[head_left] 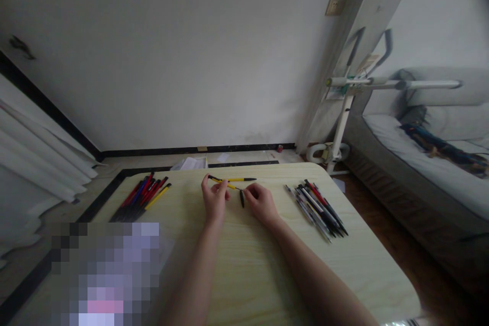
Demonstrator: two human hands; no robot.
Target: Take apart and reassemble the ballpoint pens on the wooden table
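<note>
yellow pen (234, 180) in left hand (214, 199), black piece (242, 198) just beside right hand (262, 202).

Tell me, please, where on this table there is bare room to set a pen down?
The table is bare between the left hand and the red-and-blue pen pile, between the right hand and the dark pen pile, and across the near right corner. It is crowded between the hands, around the yellow pen and black piece.
</note>
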